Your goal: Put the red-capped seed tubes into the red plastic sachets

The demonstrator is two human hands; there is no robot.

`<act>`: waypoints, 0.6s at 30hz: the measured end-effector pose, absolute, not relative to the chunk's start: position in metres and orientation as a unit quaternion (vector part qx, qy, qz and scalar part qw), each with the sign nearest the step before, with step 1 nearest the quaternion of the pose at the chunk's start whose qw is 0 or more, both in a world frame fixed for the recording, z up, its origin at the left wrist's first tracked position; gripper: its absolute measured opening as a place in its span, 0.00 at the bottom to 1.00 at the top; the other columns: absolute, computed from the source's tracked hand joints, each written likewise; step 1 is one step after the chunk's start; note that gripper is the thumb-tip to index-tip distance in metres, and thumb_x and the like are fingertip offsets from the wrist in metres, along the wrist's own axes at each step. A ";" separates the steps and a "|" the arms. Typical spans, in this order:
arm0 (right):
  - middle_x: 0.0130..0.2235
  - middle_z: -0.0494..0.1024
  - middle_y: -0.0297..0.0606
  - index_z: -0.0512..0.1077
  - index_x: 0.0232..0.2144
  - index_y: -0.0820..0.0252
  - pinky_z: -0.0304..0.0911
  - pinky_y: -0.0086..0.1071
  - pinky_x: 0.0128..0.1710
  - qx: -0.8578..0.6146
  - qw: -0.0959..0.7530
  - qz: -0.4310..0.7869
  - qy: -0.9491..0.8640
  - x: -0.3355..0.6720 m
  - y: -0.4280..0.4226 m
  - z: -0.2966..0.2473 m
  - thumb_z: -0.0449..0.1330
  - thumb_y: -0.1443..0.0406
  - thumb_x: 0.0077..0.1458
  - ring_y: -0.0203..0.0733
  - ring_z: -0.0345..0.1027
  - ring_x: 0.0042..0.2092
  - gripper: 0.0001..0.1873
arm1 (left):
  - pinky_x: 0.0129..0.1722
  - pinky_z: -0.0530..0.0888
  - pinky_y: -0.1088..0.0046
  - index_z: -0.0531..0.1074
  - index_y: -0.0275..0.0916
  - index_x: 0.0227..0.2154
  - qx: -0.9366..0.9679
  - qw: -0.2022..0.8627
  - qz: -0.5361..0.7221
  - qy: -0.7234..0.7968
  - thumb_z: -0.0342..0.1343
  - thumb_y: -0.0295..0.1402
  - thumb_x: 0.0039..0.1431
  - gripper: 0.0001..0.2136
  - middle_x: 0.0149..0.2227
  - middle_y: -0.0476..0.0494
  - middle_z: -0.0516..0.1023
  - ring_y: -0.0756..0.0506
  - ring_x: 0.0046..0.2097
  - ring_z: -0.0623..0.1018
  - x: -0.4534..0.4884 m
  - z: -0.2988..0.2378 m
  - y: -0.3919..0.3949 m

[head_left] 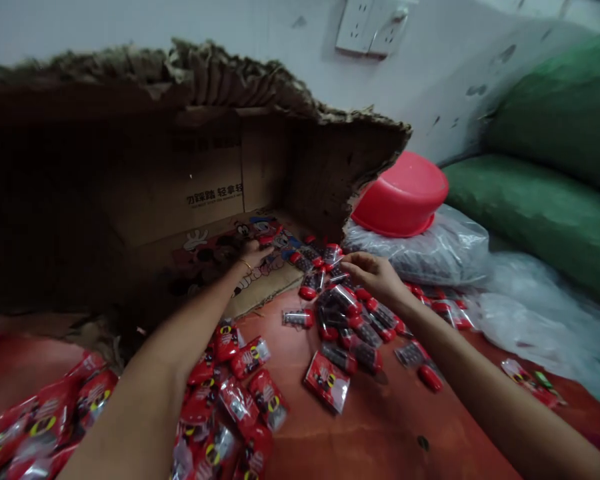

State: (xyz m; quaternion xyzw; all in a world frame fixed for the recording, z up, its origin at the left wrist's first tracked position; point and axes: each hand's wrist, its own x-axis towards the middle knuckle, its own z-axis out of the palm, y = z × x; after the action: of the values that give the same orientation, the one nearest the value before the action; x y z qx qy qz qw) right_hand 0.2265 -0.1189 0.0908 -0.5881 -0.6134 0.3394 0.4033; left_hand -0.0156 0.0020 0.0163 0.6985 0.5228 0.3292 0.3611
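My left hand (256,255) reaches into a torn cardboard box (215,163), over a sheet printed with cartoon characters (215,257). Its fingers are closed, with a small red packet (266,240) at their tips. Thumb and fingers of my right hand (373,272) pinch the edge of a clear-wrapped red-and-black packet (333,255) beside the box's right side. Similar packets (347,300) lie in a loose pile below that hand. One flat red square packet (329,381) rests nearer me on the red surface.
Red printed packets (237,400) heap under my left forearm, with more (45,427) at far left. A red plastic basin (405,193) sits on a clear bag (430,250) of dark items. Green sacks (540,207) stack at right. A socket panel (373,27) is on the wall.
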 end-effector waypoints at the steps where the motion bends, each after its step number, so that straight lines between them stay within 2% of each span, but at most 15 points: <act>1: 0.20 0.68 0.31 0.68 0.26 0.62 0.53 0.27 0.19 -0.584 0.425 0.338 -0.604 0.228 -0.128 0.090 0.61 0.51 0.41 0.30 0.55 0.19 0.19 | 0.28 0.67 0.73 0.73 0.34 0.28 0.695 0.369 0.336 0.518 0.56 0.38 0.49 0.11 0.22 0.48 0.74 0.46 0.29 0.74 -0.014 0.023 -0.003; 4: 0.24 0.72 0.34 0.69 0.28 0.61 0.57 0.29 0.23 -0.555 0.485 0.280 -0.616 0.219 -0.151 0.095 0.59 0.53 0.45 0.33 0.61 0.23 0.16 | 0.30 0.69 0.74 0.73 0.33 0.31 0.693 0.393 0.350 0.493 0.56 0.34 0.49 0.09 0.27 0.46 0.77 0.47 0.30 0.75 0.004 0.039 -0.034; 7: 0.29 0.75 0.37 0.71 0.31 0.59 0.61 0.31 0.30 -0.530 0.494 0.145 -0.674 0.206 -0.173 0.109 0.56 0.59 0.51 0.37 0.66 0.29 0.10 | 0.35 0.70 0.73 0.73 0.32 0.35 0.700 0.417 0.357 0.456 0.57 0.30 0.48 0.10 0.34 0.42 0.78 0.48 0.34 0.75 0.031 0.048 -0.081; 10: 0.32 0.77 0.39 0.72 0.30 0.59 0.59 0.34 0.36 -0.517 0.420 -0.013 -0.746 0.203 -0.196 0.120 0.55 0.63 0.54 0.40 0.67 0.34 0.07 | 0.35 0.70 0.73 0.73 0.32 0.34 0.721 0.427 0.357 0.412 0.58 0.32 0.46 0.11 0.32 0.43 0.78 0.47 0.34 0.75 0.056 0.056 -0.131; 12: 0.30 0.77 0.38 0.72 0.29 0.59 0.56 0.36 0.38 -0.511 0.354 -0.075 -0.780 0.208 -0.213 0.121 0.56 0.63 0.54 0.41 0.66 0.34 0.07 | 0.32 0.70 0.74 0.74 0.33 0.31 0.745 0.410 0.336 0.405 0.59 0.35 0.45 0.11 0.27 0.45 0.77 0.48 0.30 0.74 0.069 0.061 -0.163; 15: 0.29 0.77 0.36 0.71 0.28 0.59 0.54 0.36 0.39 -0.503 0.306 -0.100 -0.802 0.223 -0.243 0.112 0.56 0.64 0.53 0.41 0.66 0.33 0.06 | 0.28 0.67 0.75 0.74 0.35 0.28 0.773 0.371 0.283 0.429 0.57 0.36 0.46 0.10 0.23 0.47 0.75 0.48 0.27 0.73 0.084 0.067 -0.205; 18: 0.29 0.77 0.36 0.71 0.29 0.59 0.54 0.35 0.38 -0.512 0.317 -0.086 -0.794 0.242 -0.274 0.096 0.56 0.64 0.54 0.40 0.66 0.33 0.06 | 0.27 0.67 0.76 0.74 0.35 0.30 0.775 0.377 0.263 0.434 0.56 0.36 0.48 0.09 0.25 0.46 0.76 0.48 0.28 0.73 0.098 0.065 -0.244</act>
State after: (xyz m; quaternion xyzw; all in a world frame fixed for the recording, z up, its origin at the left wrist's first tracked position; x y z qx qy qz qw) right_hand 0.2416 -0.2738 0.0961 -0.5116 -0.7941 -0.0864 0.3166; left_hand 0.0982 -0.2437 0.0652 0.7746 0.4341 0.2634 0.3770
